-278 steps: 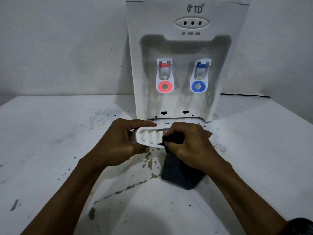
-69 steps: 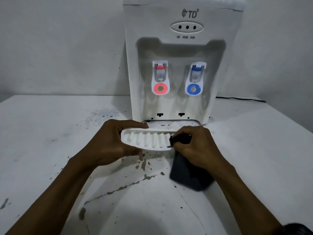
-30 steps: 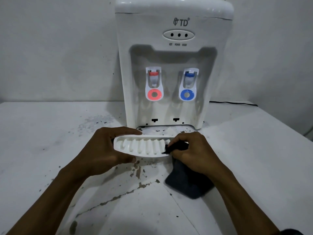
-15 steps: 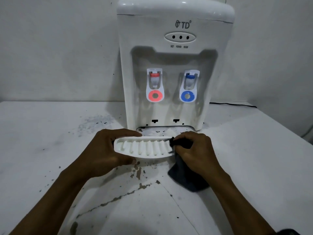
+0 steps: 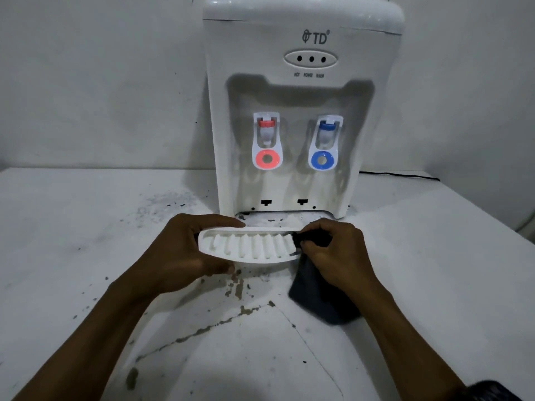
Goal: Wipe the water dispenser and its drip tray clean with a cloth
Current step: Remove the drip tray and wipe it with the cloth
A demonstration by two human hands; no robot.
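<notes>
Drip tray (image 5: 249, 246) in left hand (image 5: 179, 253), right fingers (image 5: 311, 245) pinching cloth (image 5: 321, 299) (tray's end)

Table (image 5: 86, 256): white, paint chipped and speckled dark near the middle. Dispenser (image 5: 301, 111) upright at the back edge, centre. Black cable (image 5: 405, 175) along the back edge, toward the right corner.

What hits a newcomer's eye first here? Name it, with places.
The white dispenser stands at the back of the table, with a red tap and a blue tap side by side on its front. In front of it, the left hand holds the ribbed tray, and the right hand pinches a dark cloth against the tray's right end. Dark chipped patches mark the table below the tray.
</notes>
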